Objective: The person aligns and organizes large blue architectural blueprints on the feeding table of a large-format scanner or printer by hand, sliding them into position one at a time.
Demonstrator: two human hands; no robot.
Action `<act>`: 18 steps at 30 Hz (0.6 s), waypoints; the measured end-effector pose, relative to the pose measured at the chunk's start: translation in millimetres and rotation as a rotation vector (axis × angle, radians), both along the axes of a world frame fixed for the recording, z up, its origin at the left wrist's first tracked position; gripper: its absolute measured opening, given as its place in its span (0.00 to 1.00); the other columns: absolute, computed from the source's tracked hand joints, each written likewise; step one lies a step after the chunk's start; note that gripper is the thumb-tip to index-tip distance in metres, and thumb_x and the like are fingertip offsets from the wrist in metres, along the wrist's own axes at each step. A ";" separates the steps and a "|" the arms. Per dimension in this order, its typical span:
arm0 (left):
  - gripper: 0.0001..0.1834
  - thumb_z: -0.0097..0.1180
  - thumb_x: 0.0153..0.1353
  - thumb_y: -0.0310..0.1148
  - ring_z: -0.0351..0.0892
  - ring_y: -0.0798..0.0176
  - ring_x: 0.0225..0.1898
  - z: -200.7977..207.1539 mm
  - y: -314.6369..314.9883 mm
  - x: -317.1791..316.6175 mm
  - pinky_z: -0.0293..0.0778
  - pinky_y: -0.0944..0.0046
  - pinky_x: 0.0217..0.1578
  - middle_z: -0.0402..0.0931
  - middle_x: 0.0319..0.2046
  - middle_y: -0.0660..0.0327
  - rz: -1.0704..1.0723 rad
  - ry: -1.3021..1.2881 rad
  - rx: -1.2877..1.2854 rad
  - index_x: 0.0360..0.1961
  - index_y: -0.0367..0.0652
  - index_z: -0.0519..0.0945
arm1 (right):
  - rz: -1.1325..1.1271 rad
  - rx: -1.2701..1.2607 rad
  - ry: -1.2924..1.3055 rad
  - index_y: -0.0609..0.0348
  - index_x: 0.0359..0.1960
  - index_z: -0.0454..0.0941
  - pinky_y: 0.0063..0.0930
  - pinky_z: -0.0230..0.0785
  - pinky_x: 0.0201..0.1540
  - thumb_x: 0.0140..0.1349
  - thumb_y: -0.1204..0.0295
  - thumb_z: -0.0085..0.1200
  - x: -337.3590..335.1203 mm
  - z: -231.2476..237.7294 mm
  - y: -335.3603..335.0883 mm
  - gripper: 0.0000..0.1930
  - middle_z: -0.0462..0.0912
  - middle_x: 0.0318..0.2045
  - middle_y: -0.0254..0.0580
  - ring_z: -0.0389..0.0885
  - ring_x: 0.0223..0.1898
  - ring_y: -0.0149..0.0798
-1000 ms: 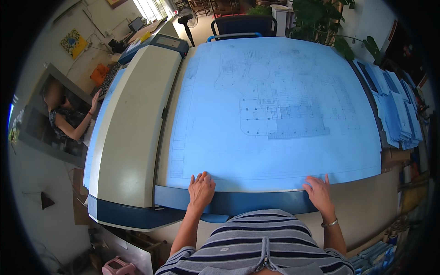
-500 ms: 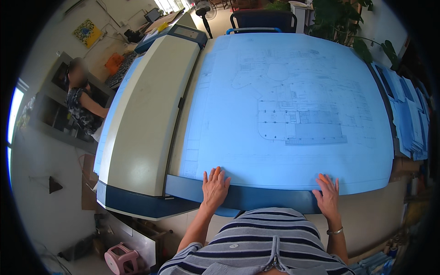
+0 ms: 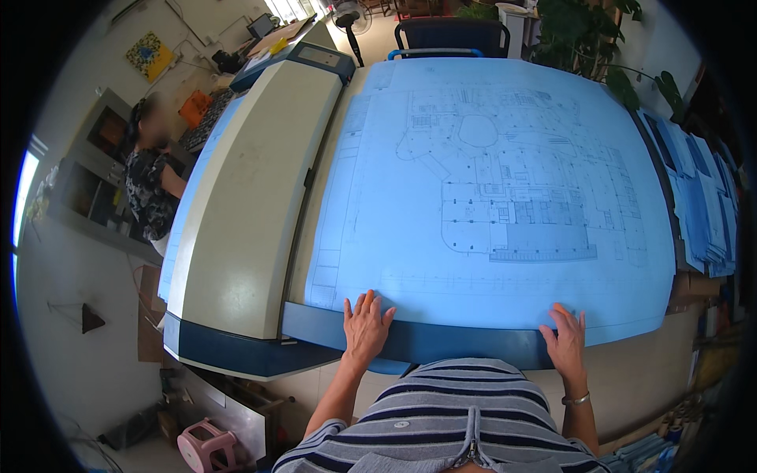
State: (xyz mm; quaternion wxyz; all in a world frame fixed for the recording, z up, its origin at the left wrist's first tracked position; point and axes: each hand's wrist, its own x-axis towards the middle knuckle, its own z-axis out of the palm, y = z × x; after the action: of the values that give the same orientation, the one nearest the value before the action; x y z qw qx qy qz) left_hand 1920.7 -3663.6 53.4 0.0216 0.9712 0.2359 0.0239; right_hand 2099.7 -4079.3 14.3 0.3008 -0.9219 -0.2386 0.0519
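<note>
A wide sheet of paper printed with a building floor plan (image 3: 386, 244) lies spread over the flat bed of a large-format machine, bluish in the light. At its near edge, toward the left corner, my left hand (image 3: 366, 329) rests with fingers spread, fingertips on the paper and palm over the blue front rail (image 3: 457, 344). Farther right, my right hand (image 3: 565, 339) lies on the same edge, fingers apart and pointing away from me. Neither hand grips anything. The long beige machine cover (image 3: 236, 205) runs along the sheet's left side.
Folded blue papers (image 3: 706, 197) are stacked beyond the bed's right edge. Another person (image 3: 154, 185) stands on the far left side of the machine. A dark chair (image 3: 453, 38) and a leafy plant (image 3: 579, 39) are at the back. A pink stool (image 3: 206, 448) sits low at left.
The plan's lines look sharper and darker than before. My left hand has shifted very slightly left. The other person has moved a little to the right and straightened somewhat.
</note>
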 end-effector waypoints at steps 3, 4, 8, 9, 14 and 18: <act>0.28 0.52 0.75 0.51 0.68 0.43 0.73 -11.6 2.5 -3.1 0.51 0.35 0.75 0.74 0.69 0.47 0.002 -0.032 -0.020 0.62 0.38 0.79 | 0.008 -0.098 -0.022 0.60 0.53 0.81 0.67 0.47 0.77 0.68 0.57 0.63 -0.6 -2.3 -1.3 0.21 0.84 0.58 0.48 0.79 0.60 0.53; 0.29 0.52 0.76 0.52 0.67 0.43 0.73 -12.8 2.9 -2.9 0.50 0.35 0.76 0.73 0.69 0.47 0.004 -0.040 -0.022 0.62 0.38 0.79 | 0.006 -0.103 -0.015 0.60 0.53 0.81 0.67 0.46 0.77 0.68 0.57 0.63 -1.0 -2.0 -0.8 0.21 0.83 0.58 0.48 0.79 0.60 0.53; 0.29 0.50 0.76 0.52 0.65 0.43 0.75 -15.8 6.9 2.8 0.49 0.34 0.76 0.71 0.71 0.48 0.032 -0.044 -0.013 0.64 0.38 0.78 | 0.007 -0.059 -0.031 0.60 0.54 0.80 0.67 0.45 0.77 0.68 0.56 0.63 -0.9 -0.7 7.7 0.22 0.83 0.58 0.48 0.79 0.61 0.53; 0.30 0.50 0.76 0.52 0.64 0.43 0.75 -16.2 7.4 3.4 0.48 0.34 0.76 0.71 0.71 0.48 0.044 -0.038 -0.007 0.64 0.38 0.78 | 0.023 -0.070 -0.046 0.60 0.55 0.80 0.67 0.45 0.77 0.68 0.56 0.63 -2.0 -3.4 7.8 0.22 0.83 0.58 0.48 0.79 0.60 0.53; 0.32 0.52 0.75 0.54 0.66 0.41 0.73 3.9 3.4 10.4 0.50 0.30 0.74 0.73 0.69 0.47 0.100 0.066 -0.060 0.63 0.35 0.78 | 0.099 -0.138 0.107 0.59 0.54 0.81 0.67 0.45 0.77 0.67 0.56 0.63 4.4 10.2 0.2 0.22 0.84 0.58 0.48 0.79 0.61 0.53; 0.32 0.52 0.74 0.55 0.68 0.42 0.72 -7.8 6.3 5.8 0.50 0.31 0.74 0.73 0.68 0.47 0.089 -0.024 -0.016 0.62 0.34 0.79 | 0.025 -0.022 0.131 0.58 0.54 0.82 0.67 0.45 0.77 0.67 0.57 0.63 10.8 10.3 0.1 0.21 0.84 0.58 0.47 0.77 0.63 0.53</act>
State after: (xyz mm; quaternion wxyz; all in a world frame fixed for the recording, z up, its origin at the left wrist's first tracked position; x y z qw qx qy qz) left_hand 1926.5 -3657.3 45.6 0.0311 0.9593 0.2786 0.0344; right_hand 2110.5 -4079.2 24.6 0.3050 -0.9167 -0.2291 0.1187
